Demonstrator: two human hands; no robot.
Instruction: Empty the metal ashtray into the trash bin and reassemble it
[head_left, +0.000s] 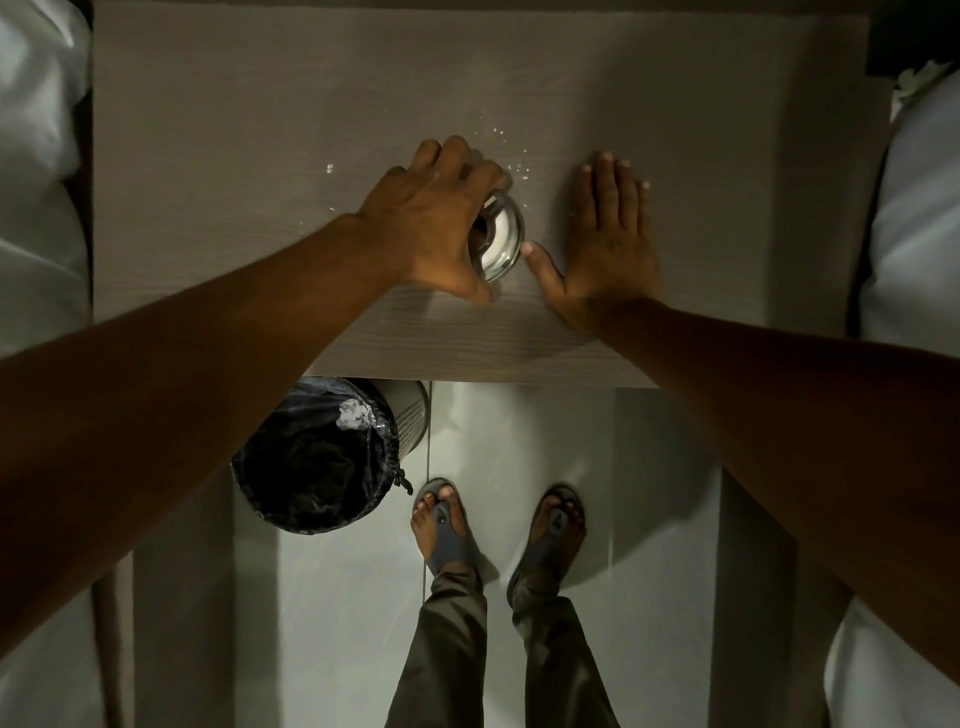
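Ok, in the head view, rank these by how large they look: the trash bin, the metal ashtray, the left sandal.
1. Trash bin, with its black liner: clearly largest.
2. Left sandal.
3. Metal ashtray: smallest, though the left hand covers part of it and it sits nearer the camera than the floor items.

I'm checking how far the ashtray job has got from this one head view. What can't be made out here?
- Metal ashtray: the left hand covers most of it, so whether its parts are joined, or it holds ash, is hidden.
- Trash bin: the left forearm crosses its left side; the dark liner hides the contents.
- White specks on the table: too small to identify.
- Right hand: lies flat, anything beneath unseen.
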